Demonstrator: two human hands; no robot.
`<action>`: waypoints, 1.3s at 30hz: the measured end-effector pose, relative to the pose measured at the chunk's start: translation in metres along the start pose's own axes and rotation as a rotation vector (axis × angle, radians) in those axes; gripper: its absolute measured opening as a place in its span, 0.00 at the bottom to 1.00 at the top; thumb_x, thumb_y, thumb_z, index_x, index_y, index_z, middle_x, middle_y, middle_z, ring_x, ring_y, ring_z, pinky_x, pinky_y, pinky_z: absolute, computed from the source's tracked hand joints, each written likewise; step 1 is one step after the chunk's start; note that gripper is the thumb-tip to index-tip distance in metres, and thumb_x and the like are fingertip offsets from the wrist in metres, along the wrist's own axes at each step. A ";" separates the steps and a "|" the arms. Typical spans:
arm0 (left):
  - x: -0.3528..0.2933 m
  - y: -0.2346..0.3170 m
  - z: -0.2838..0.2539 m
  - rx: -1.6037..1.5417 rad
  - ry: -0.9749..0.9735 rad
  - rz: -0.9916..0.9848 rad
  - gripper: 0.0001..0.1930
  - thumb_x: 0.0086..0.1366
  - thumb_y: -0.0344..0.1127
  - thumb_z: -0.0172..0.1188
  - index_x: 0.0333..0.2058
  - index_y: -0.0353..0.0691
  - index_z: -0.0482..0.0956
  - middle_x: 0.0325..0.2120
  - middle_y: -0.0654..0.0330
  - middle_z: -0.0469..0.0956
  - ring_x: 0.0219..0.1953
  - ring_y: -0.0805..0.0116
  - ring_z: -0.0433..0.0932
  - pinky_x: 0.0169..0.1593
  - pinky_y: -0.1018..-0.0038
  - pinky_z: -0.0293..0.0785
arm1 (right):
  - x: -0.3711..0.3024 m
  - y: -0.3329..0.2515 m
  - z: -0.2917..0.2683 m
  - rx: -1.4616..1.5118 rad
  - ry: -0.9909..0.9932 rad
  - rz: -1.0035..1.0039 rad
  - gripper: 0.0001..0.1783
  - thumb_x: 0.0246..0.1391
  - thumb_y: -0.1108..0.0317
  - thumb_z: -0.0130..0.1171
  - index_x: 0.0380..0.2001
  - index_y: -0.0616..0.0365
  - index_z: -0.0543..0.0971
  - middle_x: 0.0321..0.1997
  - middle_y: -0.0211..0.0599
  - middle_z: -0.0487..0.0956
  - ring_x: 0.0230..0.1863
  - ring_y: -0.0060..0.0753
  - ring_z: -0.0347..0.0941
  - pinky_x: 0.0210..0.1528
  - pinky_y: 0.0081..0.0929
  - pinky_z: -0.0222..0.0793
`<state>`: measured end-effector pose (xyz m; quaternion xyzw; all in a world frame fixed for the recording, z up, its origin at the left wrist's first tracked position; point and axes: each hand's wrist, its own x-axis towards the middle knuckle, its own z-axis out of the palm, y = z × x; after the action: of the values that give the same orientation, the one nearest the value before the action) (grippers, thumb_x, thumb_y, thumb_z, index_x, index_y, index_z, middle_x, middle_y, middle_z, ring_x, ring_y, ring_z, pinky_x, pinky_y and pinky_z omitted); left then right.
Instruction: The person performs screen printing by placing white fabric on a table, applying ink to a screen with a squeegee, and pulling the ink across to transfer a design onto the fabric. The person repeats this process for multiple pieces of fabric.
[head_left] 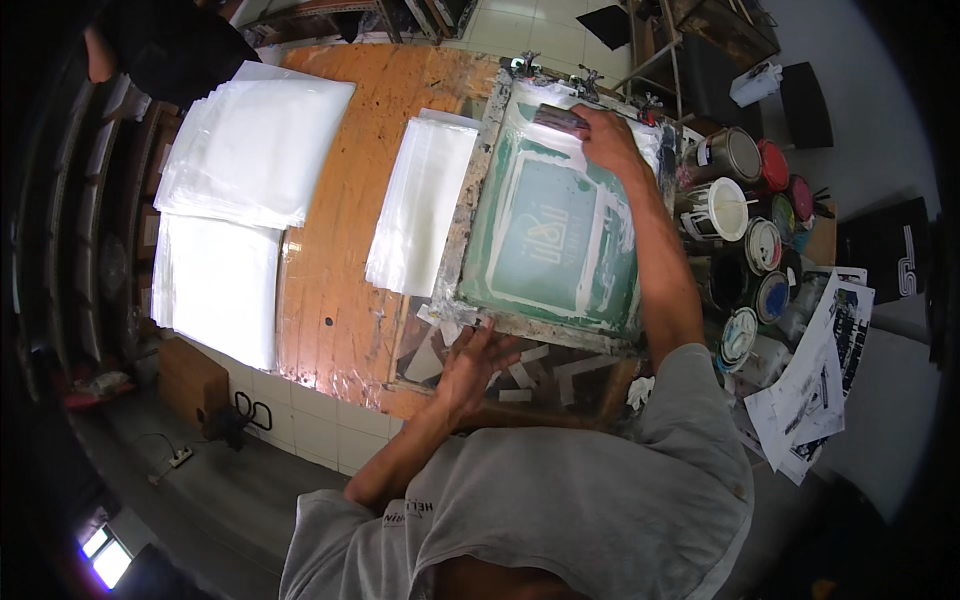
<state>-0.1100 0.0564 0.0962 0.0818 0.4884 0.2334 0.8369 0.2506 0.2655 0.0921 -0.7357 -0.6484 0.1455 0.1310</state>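
A screen printing frame point(466, 225) with green mesh and a pale design lies on the right part of the table. My right hand point(610, 142) is closed on a dark squeegee point(560, 119) at the far end of the mesh, where white ink shows around it. My right forearm passes over the frame's right side. At the near edge of the frame, my left hand point(474, 366) has its fingers spread, one fingertip reaching the frame's rim. Left of the frame sits a narrow stack of clear plastic bags point(422, 200).
Two larger stacks of plastic bags point(250, 140) lie on the left of the wooden table point(340, 190). Several paint cans point(715, 208) crowd the right side, beside printed sheets point(808, 390). Clamps point(588, 80) hold the frame's far edge. Another person point(185, 45) stands at the far left.
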 end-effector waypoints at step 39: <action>-0.070 0.077 0.085 0.026 -0.608 0.417 0.13 0.75 0.37 0.48 0.50 0.33 0.68 0.49 0.47 0.75 0.56 0.50 0.77 0.66 0.51 0.70 | -0.209 -0.197 -0.087 -0.300 0.530 -0.136 0.26 0.52 0.46 0.64 0.25 0.63 0.82 0.24 0.56 0.82 0.28 0.60 0.80 0.32 0.51 0.75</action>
<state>-0.0903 0.0984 0.2215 0.2558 0.1929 0.3579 0.8771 0.0796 0.0824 0.2565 -0.7139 -0.6538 -0.1578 0.1947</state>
